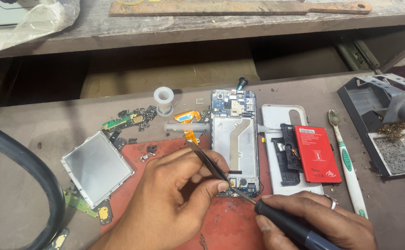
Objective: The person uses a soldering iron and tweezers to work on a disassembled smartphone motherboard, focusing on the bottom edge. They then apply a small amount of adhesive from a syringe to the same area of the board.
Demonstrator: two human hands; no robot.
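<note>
Left hand [174, 194] pinches tweezers [209, 164], right hand [318, 220] grips soldering iron [285, 224]; tips hidden at opened phone [235, 143] bottom.

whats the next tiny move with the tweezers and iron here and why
Probably ease the soldering iron tip a touch further onto the bottom board of the opened phone. The left hand has the tweezers pointed at that same spot, and the right hand has the tip just beside it, so both tools meet there.

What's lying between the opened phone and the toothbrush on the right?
In the head view, a white back cover lies between the opened phone and toothbrush, carrying a black frame piece and red battery.
</note>
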